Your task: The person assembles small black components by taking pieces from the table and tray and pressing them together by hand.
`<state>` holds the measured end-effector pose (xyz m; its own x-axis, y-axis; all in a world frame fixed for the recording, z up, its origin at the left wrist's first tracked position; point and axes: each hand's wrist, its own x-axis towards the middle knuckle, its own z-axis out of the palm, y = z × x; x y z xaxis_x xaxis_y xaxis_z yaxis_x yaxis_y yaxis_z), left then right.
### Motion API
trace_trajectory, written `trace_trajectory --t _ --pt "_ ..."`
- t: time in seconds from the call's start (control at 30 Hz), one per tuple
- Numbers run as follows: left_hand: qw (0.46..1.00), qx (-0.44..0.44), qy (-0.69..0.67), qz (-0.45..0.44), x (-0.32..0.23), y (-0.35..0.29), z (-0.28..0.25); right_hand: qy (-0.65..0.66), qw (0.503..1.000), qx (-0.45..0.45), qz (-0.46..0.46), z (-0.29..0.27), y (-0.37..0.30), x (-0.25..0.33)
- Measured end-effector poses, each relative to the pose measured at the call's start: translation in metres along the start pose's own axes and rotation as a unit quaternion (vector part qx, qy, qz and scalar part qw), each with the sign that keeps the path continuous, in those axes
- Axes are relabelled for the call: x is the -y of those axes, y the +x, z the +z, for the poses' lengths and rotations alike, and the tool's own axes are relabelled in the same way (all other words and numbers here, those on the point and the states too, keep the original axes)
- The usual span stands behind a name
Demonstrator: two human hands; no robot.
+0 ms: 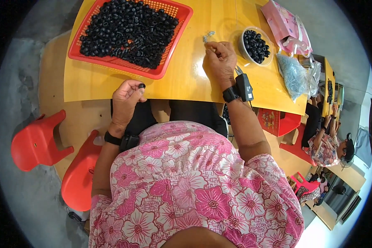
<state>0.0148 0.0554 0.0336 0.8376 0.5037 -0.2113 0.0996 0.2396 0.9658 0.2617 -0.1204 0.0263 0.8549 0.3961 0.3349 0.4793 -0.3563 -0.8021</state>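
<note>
My left hand (127,100) is at the table's front edge, below the red basket. Between its thumb and fingers it pinches a small round black part (141,86), which looks like a plastic knob or cap. My right hand (220,62) is over the table, fingers curled in a pinch. Its fingertips are beside a little pile of small silvery metal pieces (209,36), perhaps screws. Whether a piece is between those fingers is too small to make out. To this hand's right, a clear round tub (244,53) holds several black parts (257,46).
A red plastic basket (161,73) full of black parts stands at the far left of the yellow table (182,89). Scissors (238,71) lie by my right wrist. Farther right are a bag of silvery pieces (292,74) and a pink bag (283,20). Other people (324,144) sit at the right.
</note>
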Motion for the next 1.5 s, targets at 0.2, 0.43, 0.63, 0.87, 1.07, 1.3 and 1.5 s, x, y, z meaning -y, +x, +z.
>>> trace_trajectory --t 0.2,0.43,0.63,0.87,1.07,1.3,1.5 --pt "1.0 0.004 0.004 0.006 0.001 0.001 -0.002 0.036 0.998 -0.022 0.037 -0.002 0.002 0.003" --pt "1.0 0.002 0.01 -0.003 0.001 -0.001 -0.001 -0.007 0.999 -0.034 0.008 -0.003 0.001 0.003" --pt "1.0 0.01 0.003 0.006 0.005 0.0 -0.002 -0.07 0.997 -0.014 0.011 -0.001 0.001 0.004" --pt "1.0 0.011 -0.009 0.008 0.004 0.001 -0.002 -0.129 0.99 -0.025 -0.056 0.001 0.003 0.005" --pt "1.0 0.013 -0.012 0.009 0.004 0.0 -0.002 -0.101 0.992 -0.04 -0.06 -0.002 0.005 0.0" --pt "1.0 0.007 -0.005 0.007 0.002 -0.001 -0.001 -0.087 0.996 0.008 0.025 -0.002 0.001 0.013" --pt "1.0 0.015 -0.008 0.012 0.002 -0.001 -0.001 -0.084 0.996 0.009 0.015 -0.001 0.002 0.009"
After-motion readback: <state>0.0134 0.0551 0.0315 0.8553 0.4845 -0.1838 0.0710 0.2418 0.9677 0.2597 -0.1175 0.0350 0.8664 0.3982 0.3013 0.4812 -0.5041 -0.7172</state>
